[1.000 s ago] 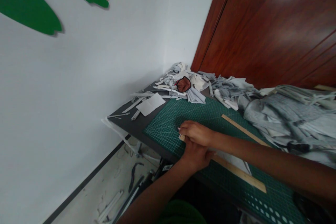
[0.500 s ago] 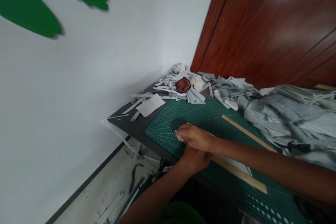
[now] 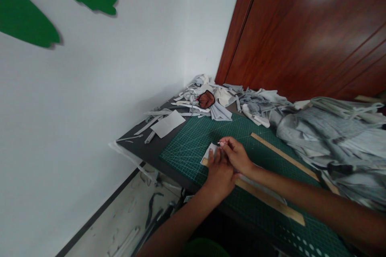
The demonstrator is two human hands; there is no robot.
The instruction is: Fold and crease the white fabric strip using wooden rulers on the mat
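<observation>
A wooden ruler (image 3: 273,202) lies on a light grey piece of cloth (image 3: 206,155) near the mat's front edge. My left hand (image 3: 220,174) presses down on both, its fingers stretched out and slightly apart. Just beyond it, my right hand (image 3: 238,156) is closed in a pinch. A small pale tip shows at its fingertips, too small to name. Both hands rest over the green cutting mat (image 3: 189,144), close together, and the middle stretch of the ruler is hidden under them.
A second wooden strip (image 3: 283,156) lies farther back on the mat. Grey cloth (image 3: 328,132) is heaped at the right. Scraps (image 3: 193,96) pile up by the wall, with a brown, black-edged piece (image 3: 206,99) among them. A pale rectangle (image 3: 168,123) lies at the table's left.
My right hand has lifted off my left and shifted back and right, in a pinch. My left fingers now show, spread on the cloth and ruler. The view has shifted slightly.
</observation>
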